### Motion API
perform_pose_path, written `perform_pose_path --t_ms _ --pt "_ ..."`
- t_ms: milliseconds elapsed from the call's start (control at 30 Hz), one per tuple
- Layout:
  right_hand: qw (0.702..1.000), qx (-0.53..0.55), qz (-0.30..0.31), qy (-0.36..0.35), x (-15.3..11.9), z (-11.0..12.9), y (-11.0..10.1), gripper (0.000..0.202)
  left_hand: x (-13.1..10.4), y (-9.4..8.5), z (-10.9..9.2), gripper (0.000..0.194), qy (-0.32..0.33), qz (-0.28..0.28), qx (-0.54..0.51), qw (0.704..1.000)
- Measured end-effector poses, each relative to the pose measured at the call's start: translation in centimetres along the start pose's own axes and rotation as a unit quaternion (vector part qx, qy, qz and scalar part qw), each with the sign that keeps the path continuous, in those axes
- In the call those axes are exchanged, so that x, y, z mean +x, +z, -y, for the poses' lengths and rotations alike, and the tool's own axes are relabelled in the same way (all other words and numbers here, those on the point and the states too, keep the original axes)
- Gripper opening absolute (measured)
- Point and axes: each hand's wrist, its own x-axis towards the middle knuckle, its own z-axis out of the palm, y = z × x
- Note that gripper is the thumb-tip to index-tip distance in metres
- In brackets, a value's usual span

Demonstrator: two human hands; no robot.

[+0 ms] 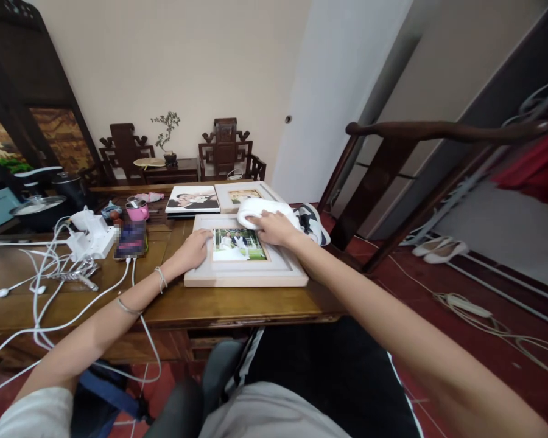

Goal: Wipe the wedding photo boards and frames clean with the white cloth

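Note:
A pale picture frame (246, 277) with a wedding photo (238, 245) in it lies flat on the wooden table (256, 305). My left hand (195, 248) rests on the frame's left side, holding it along that edge. At the frame's far right part, my right hand (274, 227) is closed on a folded white cloth (260, 210), pressing it down on the frame. Part of the cloth hides the far right corner. Behind lies a second framed picture (226, 198), partly covered by the cloth.
A stack of photo panels (192, 199) lies behind on the left. White cables and a power strip (94, 237), a phone (130, 239) and a pink cup (137, 209) crowd the table's left. A dark wooden chair (379, 182) stands at the right.

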Motion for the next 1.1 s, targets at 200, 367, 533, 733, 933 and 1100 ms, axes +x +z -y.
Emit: perform_pose_path --t_ms 200,367,533,733,933,1100 --pt "1.0 0.003 0.007 -0.01 -1.5 0.7 -1.2 0.06 0.2 0.3 0.0 0.045 -0.015 -0.016 0.041 0.999" --pt "0.995 0.014 0.056 -0.081 -9.1 3.2 -3.3 0.062 -0.2 0.6 -0.8 0.048 -0.032 0.008 0.07 0.997" --pt "0.996 0.031 0.049 -0.062 -12.5 5.6 -4.3 0.062 -0.4 1.1 -0.2 0.049 -0.024 0.024 0.08 0.996" --pt "1.0 0.027 0.002 -0.014 -5.9 2.7 -1.4 0.062 0.0 1.8 1.1 0.04 0.016 -0.003 0.105 0.994" --pt "1.0 -0.012 -0.009 -0.012 -0.7 0.9 -0.2 0.059 0.1 1.6 1.2 0.038 0.013 -0.012 0.109 0.994" --pt "0.999 -0.005 0.006 -0.052 -4.3 1.7 -1.7 0.059 0.0 1.8 1.1 0.042 -0.005 -0.035 0.092 0.995"
